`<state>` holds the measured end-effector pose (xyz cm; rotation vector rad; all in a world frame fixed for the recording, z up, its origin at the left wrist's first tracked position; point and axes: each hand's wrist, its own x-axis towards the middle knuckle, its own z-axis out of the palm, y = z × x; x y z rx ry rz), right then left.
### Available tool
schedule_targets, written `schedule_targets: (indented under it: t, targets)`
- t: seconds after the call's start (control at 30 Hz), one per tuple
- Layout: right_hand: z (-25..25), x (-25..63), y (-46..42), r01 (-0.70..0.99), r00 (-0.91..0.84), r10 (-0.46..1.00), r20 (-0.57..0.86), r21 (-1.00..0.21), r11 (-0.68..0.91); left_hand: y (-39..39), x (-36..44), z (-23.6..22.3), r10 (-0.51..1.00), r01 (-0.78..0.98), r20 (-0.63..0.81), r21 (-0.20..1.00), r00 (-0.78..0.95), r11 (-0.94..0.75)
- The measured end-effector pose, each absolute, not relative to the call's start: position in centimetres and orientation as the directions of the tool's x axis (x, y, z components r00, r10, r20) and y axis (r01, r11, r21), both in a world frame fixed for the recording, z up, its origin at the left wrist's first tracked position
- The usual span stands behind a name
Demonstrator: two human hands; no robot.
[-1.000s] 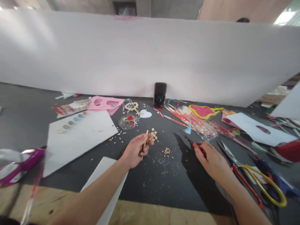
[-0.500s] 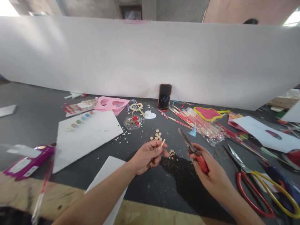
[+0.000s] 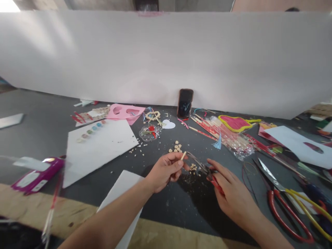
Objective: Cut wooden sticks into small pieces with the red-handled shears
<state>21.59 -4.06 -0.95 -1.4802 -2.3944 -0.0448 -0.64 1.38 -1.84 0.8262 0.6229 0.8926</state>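
Left hand (image 3: 166,171) curled, pinching stick (image 3: 183,156) upward; right hand (image 3: 229,192) gripping red-handled cutters (image 3: 204,168), blades just beside stick tip.

The thin wooden stick (image 3: 183,156) is pale tan. The small metal cutters (image 3: 204,168) have dull grey blades and red handles. The flat surface (image 3: 38,117) is dark charcoal grey, speckled with tan wood crumbs (image 3: 177,147). The large scissors (image 3: 282,204) have red and yellow loops. The heart-stencil card (image 3: 126,112) is pink; the paper sheet (image 3: 100,145) is white with a row of pastel dots.
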Motion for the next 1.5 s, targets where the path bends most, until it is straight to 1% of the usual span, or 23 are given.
schedule_targets:
  t: [0.17, 0.3, 0.7, 0.97, 1.1, 1.17, 1.27, 1.37, 1.5]
  targets:
    - [-0.99, 21.49, -4.06, 0.874, -0.426, 0.858, 0.286, -0.115, 0.473, 1.32, -0.59, -1.92, 0.857, -0.416, -0.135, 0.829, 0.497, 0.373]
    - [-0.87, 21.34, -4.01, 0.871, -0.433, 0.853, 0.292, -0.109, 0.479, 1.28, -0.44, -1.98, 0.857, -0.381, -0.145, 0.850, 0.495, 0.364]
    - [-0.93, 21.26, -4.18, 0.860, -0.434, 0.847, 0.307, -0.141, 0.491, 1.18, -0.39, -2.06, 0.865, -0.293, -0.158, 0.899, 0.477, 0.325]
    - [-0.88, 21.28, -4.37, 0.859, -0.421, 0.859, 0.293, -0.176, 0.481, 1.28, -0.44, -2.01, 0.874, -0.249, -0.154, 0.923, 0.461, 0.294]
    - [-0.80, 21.21, -4.45, 0.852, -0.418, 0.865, 0.279, -0.209, 0.479, 1.39, -0.55, -2.03, 0.888, -0.196, -0.133, 0.951, 0.441, 0.240]
    - [-0.79, 21.16, -4.46, 0.862, -0.379, 0.888, 0.262, -0.249, 0.442, 1.42, -0.60, -2.03, 0.894, -0.172, -0.124, 0.961, 0.430, 0.216]
    - [-0.86, 21.19, -4.42, 0.886, -0.284, 0.918, 0.277, -0.290, 0.362, 1.37, -0.62, -1.99, 0.893, -0.168, -0.115, 0.964, 0.434, 0.206]
    - [-0.90, 21.28, -4.37, 0.909, -0.265, 0.924, 0.275, -0.250, 0.335, 1.23, -0.58, -1.93, 0.886, -0.163, -0.109, 0.966, 0.450, 0.202]
    - [-0.59, 21.21, -4.34, 0.928, -0.296, 0.930, 0.218, -0.164, 0.335, 1.07, -0.55, -1.87, 0.880, -0.145, -0.076, 0.976, 0.470, 0.162]
